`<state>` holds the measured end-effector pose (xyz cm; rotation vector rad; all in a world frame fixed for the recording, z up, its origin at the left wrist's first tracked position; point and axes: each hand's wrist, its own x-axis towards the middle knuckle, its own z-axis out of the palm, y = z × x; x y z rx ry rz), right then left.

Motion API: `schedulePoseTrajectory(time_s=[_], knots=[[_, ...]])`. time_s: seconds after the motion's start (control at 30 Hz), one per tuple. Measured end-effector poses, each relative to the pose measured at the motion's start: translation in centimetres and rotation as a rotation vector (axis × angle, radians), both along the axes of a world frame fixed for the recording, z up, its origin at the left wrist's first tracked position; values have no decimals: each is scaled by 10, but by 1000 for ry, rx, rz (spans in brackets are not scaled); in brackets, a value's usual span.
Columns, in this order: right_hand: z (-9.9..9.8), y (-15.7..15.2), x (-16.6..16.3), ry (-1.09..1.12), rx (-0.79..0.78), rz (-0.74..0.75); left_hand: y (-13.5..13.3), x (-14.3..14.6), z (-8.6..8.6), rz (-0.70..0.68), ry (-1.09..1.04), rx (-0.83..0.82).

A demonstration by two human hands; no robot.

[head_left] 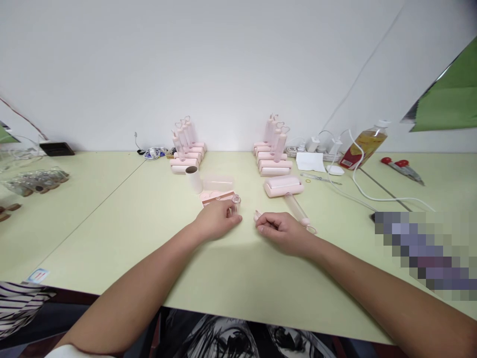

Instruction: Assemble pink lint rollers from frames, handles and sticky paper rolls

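Clear tube [236, 204] in L hand [215, 220], btl [363, 146] w/ amber liq. [372, 135] by wall [231, 74].

One camera, worn on the head, looks from the near side of the bench [223, 273], forward and down, close enough that the left hand [216, 220] and right hand [286, 232] sit mid-view and the far wall [231, 69] fills the top.

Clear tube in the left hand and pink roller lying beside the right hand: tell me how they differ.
The clear tube stands roughly upright, while the pink roller lies on the table. The tube is held by the left hand; the roller lies unheld. The tube shows no head, whereas the roller has a wide pink one. Both have a see-through part.
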<state>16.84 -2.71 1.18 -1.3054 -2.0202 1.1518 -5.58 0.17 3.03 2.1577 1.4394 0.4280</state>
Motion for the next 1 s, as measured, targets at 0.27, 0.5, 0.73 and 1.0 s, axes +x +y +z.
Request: schedulePoseTrajectory(time_s=[0.27, 0.5, 0.73, 1.0], knots=[[1, -1, 0, 0, -1, -3, 0, 0, -1, 3, -1, -3], [2, -1, -1, -16, -9, -12, 0, -1, -2, 6, 2, 5], [2, -1, 0, -19, 7, 1, 0, 0, -2, 8, 13, -1], [3, -1, -1, -32, 12, -12, 0, -1, -1, -4, -1, 2]])
